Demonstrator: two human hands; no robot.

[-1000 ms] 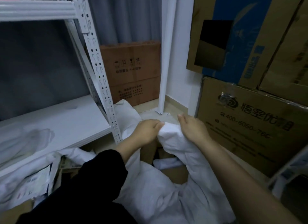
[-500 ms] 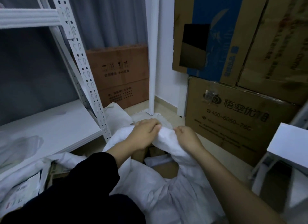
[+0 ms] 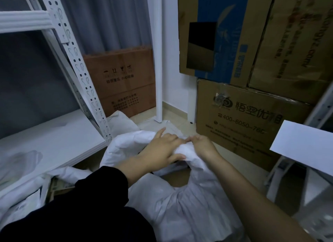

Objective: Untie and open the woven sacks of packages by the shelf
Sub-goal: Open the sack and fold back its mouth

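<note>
Both grips bunching sack point(image 3: 180, 205), knot hidden

The white woven sack point(image 3: 182, 205) lies crumpled on the floor beside the shelf point(image 3: 54, 141), its bunched neck raised

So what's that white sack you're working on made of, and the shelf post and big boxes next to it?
The sack looks like thin woven plastic fabric, matte white: it crumples into sharp creases where both hands bunch it, though no weave shows. The shelf post looks like white-painted metal, punched with keyhole slots. The boxes are plain brown corrugated cardboard with printed text, going by their creased edges.
</note>
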